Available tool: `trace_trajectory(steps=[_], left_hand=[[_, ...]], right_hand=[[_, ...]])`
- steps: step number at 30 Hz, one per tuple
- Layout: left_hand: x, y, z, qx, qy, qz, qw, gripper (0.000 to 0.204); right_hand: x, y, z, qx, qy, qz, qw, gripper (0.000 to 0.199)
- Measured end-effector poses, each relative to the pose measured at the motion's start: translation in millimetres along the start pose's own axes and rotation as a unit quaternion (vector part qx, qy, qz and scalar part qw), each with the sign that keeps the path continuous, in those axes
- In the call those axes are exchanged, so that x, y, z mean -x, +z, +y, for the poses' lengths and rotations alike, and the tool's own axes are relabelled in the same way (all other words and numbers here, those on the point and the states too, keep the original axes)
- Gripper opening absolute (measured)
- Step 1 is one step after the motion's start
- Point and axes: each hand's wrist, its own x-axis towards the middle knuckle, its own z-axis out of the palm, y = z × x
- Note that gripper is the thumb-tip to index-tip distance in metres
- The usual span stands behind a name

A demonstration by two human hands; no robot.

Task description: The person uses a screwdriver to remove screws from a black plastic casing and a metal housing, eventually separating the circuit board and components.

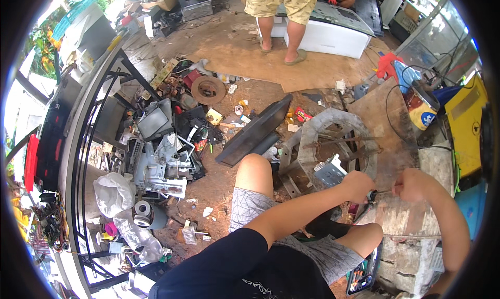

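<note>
My left hand is closed in a fist, with a small dark end of something showing beside its fingers; I cannot make out what it is. Just to its right, my right hand has its fingers pinched together, and whatever is in them is hidden. A narrow gap separates the hands, above the edge of a worn wooden surface. Beside my left hand a blue-grey metal bracket or casing sits tilted over an octagonal grey frame.
A dark flat panel lies ahead of my knees. Scrap parts and a silvery metal chassis crowd the left, beside a black metal rack. A yellow case stands right. Another person in patterned shorts stands beyond, near a white box.
</note>
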Motion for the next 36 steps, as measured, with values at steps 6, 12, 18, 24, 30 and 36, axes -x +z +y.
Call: trace_trajectory(steps=[6, 12, 18, 24, 30, 36], left_hand=[[-6.9, 4.5, 0.7, -0.018, -0.010, -0.025, 0.999, 0.041], [-2.3, -6.8, -1.4, -0.026, -0.003, -0.015, 1.000, 0.042], [-11.1, 2.3, -5.3, -0.027, -0.007, -0.034, 0.999, 0.042], [-11.9, 1.7, 0.5, -0.028, -0.011, -0.057, 0.998, 0.042], [-14.7, 0.8, -2.2, -0.018, -0.014, -0.039, 0.999, 0.042], [-13.8, 6.5, -6.3, -0.004, 0.005, -0.001, 1.000, 0.039]], right_hand=[[1.8, 40.4, 19.8, 0.269, -0.225, 0.157, 0.923, 0.022], [-3.0, 17.5, 0.3, -0.100, 0.023, -0.017, 0.995, 0.024], [-25.2, 15.4, 8.0, 0.049, -0.007, -0.093, 0.994, 0.022], [-6.7, 43.5, 6.7, 0.373, -0.254, 0.109, 0.886, 0.022], [2.9, 39.4, 7.6, -0.039, -0.055, 0.115, 0.991, 0.021], [-24.6, 29.3, 26.6, -0.265, 0.148, -0.150, 0.941, 0.026]])
